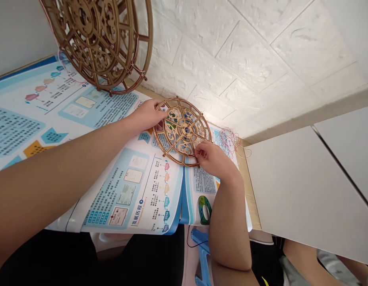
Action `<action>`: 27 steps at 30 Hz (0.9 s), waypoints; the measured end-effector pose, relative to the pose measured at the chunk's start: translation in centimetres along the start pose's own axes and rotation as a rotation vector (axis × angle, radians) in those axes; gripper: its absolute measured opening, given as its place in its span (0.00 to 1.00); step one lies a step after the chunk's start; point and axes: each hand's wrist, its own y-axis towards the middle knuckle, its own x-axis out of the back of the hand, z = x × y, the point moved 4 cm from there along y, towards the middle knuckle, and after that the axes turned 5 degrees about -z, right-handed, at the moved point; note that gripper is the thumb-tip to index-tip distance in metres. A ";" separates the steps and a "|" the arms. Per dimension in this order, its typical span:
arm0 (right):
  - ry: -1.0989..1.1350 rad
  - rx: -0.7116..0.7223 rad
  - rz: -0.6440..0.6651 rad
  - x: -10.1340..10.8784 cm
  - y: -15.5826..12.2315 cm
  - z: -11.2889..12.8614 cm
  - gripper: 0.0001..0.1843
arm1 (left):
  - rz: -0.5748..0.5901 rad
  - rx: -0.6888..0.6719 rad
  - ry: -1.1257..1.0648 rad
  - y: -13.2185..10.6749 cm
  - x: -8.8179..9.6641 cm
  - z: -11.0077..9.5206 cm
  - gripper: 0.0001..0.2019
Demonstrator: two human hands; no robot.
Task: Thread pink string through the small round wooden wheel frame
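A round, gold-brown openwork frame point(186, 130) with scrollwork and spokes is tilted above the printed sheets on the table. Thin reddish wire runs along its rim. My left hand point(146, 116) grips the frame's upper left edge, thumb on the near face. At the lower right rim, my right hand point(212, 157) has its fingers pinched together beside the wire; what exactly sits between the fingertips is too small to make out. A loose tangle of pink and white wire point(230, 141) lies on the table to the right of the frame.
Larger gold-brown round frames point(91, 43) stand stacked at the upper left. Printed posters point(67, 155) cover the table against a white brick-pattern wall point(231, 51). A white panel point(309, 178) borders the right side. Below are a blue plastic stand point(204, 254) and another person's limb point(300, 260).
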 end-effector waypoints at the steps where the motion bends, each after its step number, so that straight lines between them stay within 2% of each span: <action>1: 0.003 -0.003 -0.007 0.0 0.0 0.0 0.11 | 0.001 -0.009 -0.008 0.1 0.0 0.1 0.13; 10: 0.066 -0.096 -0.058 0.1 0.3 -0.6 0.08 | -0.023 -0.023 0.027 0.4 0.2 0.2 0.14; 14: 0.146 -0.165 -0.092 0.1 0.2 -1.3 0.05 | -0.008 -0.014 0.027 0.0 0.2 -0.1 0.15; 17: 0.199 -0.166 -0.087 0.3 0.1 -2.0 0.06 | -0.009 -0.024 0.037 -0.1 0.3 -0.1 0.15; 19: 0.214 -0.163 -0.172 0.9 0.1 -2.8 0.09 | -0.003 -0.034 0.041 0.0 0.3 -0.1 0.15; 23: 0.245 -0.244 -0.538 2.3 0.2 -5.1 0.13 | -0.004 -0.042 0.054 0.1 0.4 -0.1 0.15; 25: 0.316 -0.304 -0.630 2.1 0.4 -6.2 0.15 | -0.007 -0.042 0.066 0.0 0.4 -0.3 0.15; 27: 0.369 -0.341 -0.658 1.7 0.7 -6.8 0.18 | -0.006 -0.035 0.077 -0.1 0.3 -0.4 0.15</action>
